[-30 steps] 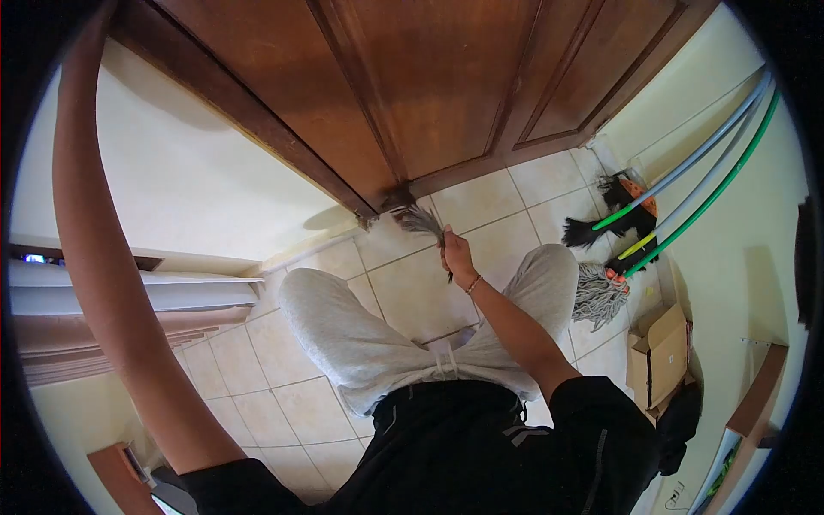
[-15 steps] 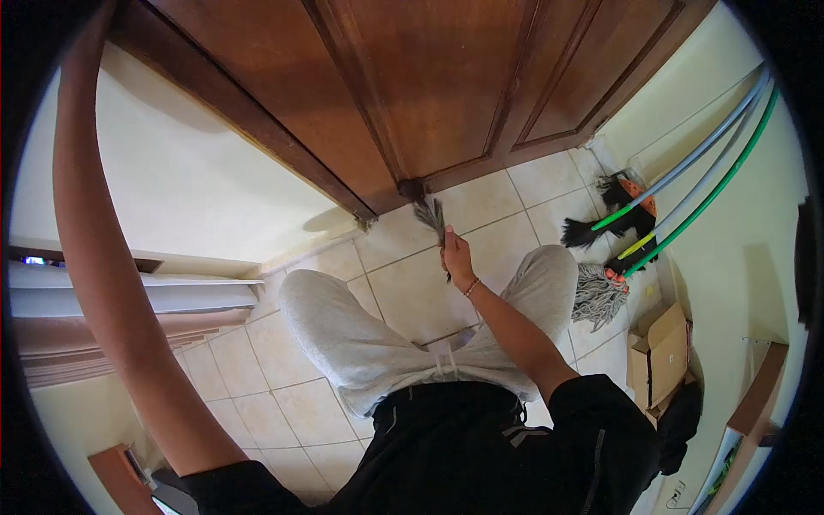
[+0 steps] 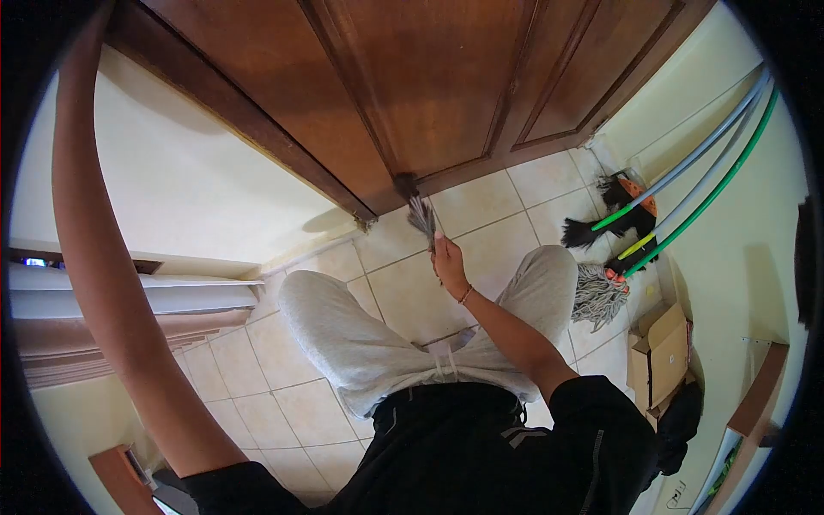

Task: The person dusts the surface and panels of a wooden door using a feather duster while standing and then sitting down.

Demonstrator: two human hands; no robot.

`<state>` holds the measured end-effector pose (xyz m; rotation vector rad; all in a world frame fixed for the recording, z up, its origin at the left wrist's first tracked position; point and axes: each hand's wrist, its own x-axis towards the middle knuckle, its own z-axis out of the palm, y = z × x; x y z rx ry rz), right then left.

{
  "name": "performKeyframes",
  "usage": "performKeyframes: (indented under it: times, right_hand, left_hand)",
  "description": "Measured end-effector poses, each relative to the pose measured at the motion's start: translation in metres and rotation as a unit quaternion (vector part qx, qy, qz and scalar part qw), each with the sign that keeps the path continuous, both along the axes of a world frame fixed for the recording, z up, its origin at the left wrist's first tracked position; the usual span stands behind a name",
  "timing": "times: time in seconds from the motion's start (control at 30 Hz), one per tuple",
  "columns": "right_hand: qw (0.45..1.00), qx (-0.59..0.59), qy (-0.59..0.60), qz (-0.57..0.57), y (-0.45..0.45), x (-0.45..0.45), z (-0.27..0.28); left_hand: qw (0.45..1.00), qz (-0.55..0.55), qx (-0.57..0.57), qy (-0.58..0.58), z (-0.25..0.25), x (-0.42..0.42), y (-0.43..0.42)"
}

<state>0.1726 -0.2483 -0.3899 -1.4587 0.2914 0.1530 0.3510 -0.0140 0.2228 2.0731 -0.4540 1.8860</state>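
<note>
My right hand point(image 3: 450, 264) is closed around the base of a grey feather duster point(image 3: 421, 216). Its dark feather tips meet the bottom of the brown wooden door point(image 3: 438, 103), on the lower moulding. The duster's handle is mostly hidden by the fingers. My left arm stretches up along the left side, past the white wall, and its hand lies beyond the top edge of the view.
Brooms with blue and green poles point(image 3: 712, 193) lean at the right wall, their dark bristles point(image 3: 635, 223) on the tiles. A grey string mop point(image 3: 599, 296) and an opened cardboard box point(image 3: 659, 356) stand nearby. Folded fabric point(image 3: 129, 300) lies at left.
My right hand has shifted slightly left with the feather duster, which is now more upright against the door's lower moulding. My left arm has barely moved.
</note>
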Motion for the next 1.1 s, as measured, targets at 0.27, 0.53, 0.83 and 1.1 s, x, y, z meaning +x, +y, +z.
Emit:
performKeyframes:
  times: [0.27, 0.53, 0.83, 1.1]
  right_hand:
    - [1.0, 0.009, 0.01, -0.008, 0.007, 0.0, 0.003]
    - [1.0, 0.0, 0.01, 0.004, 0.006, -0.002, -0.004]
    - [0.999, 0.012, 0.032, 0.021, 0.004, -0.002, -0.009]
    - [0.999, 0.041, 0.003, 0.022, 0.005, -0.002, -0.005]
  left_hand:
    - [0.995, -0.055, 0.082, -0.012, 0.002, 0.002, 0.015]
    - [0.992, -0.062, 0.023, -0.104, -0.007, 0.018, 0.008]
    - [0.991, 0.05, 0.029, -0.122, 0.016, 0.037, 0.032]
    - [0.983, 0.098, 0.113, -0.108, 0.03, 0.047, 0.063]
